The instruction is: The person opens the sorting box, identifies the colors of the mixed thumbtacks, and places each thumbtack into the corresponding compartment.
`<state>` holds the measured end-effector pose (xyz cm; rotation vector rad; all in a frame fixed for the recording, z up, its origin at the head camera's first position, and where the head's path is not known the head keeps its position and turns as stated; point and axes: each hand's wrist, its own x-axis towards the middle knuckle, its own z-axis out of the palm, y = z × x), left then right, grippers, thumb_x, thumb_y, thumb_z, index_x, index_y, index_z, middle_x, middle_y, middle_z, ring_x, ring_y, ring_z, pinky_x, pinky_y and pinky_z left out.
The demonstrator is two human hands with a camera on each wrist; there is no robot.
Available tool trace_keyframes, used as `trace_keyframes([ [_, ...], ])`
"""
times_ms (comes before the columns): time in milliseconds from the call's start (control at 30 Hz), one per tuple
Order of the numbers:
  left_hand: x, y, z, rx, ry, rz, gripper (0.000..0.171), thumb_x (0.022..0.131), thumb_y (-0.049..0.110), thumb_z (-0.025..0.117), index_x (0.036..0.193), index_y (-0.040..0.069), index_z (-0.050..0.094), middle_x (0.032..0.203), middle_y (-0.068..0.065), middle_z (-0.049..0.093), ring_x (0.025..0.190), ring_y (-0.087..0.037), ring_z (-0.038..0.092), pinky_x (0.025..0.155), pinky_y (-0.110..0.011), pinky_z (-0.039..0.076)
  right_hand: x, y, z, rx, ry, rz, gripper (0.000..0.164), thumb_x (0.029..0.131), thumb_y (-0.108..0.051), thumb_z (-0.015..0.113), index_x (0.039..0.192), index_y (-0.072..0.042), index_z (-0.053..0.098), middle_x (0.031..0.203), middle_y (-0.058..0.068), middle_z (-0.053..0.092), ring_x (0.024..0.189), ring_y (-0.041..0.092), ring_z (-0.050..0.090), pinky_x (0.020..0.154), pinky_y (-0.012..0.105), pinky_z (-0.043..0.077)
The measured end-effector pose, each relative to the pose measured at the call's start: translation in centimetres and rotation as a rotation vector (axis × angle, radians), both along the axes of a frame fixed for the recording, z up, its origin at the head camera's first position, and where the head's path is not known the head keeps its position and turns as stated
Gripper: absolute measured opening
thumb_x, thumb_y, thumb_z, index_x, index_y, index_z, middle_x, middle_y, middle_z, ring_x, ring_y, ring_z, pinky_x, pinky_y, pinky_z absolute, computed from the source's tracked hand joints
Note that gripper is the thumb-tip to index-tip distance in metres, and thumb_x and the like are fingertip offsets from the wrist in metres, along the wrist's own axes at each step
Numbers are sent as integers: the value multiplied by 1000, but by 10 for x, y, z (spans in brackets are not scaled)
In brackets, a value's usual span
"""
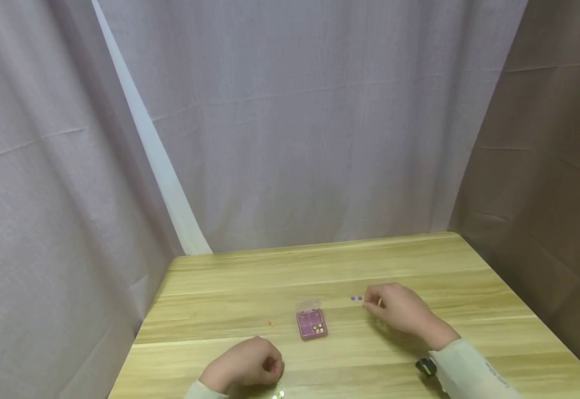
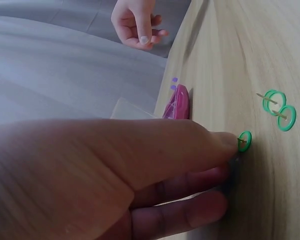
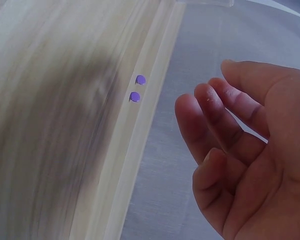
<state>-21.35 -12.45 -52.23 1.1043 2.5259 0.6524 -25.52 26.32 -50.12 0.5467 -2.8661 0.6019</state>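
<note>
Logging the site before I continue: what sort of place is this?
Probably a curtained-off tabletop workspace: plain curtains hang around a wood-grain table, and a small pink compartment box sits open there. The wider building isn't visible.

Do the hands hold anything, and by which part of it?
The left hand is at the pin of a green-rimmed tack; whether it grips cannot be told. The right hand holds nothing.
</note>
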Motion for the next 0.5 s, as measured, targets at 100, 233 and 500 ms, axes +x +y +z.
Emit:
trace_keyframes([
  [100,0,0,-1,-11,4,1,22,78,12,72,63,25,62,59,19,54,55,2,47,55,-17,46,0,-1,2,-2,-5,0,10,88,-32,71,80,-34,64,70,-21,60,53,2,49,51,28,47],
  [233,1,1,-1,-41,15,12,23,77,12,71,63,26,60,59,19,53,55,1,47,55,-18,46,1,-1,5,0,10,3,10,88,-32,71,80,-34,65,71,-21,61,53,2,49,52,28,47],
  [500,2,1,-1,-87,56,16,24,73,9,67,62,26,56,57,17,48,52,-1,44,51,-18,42,-1,2,3,-1,4,5,10,88,-30,71,81,-33,65,72,-20,61,54,2,49,53,29,47],
])
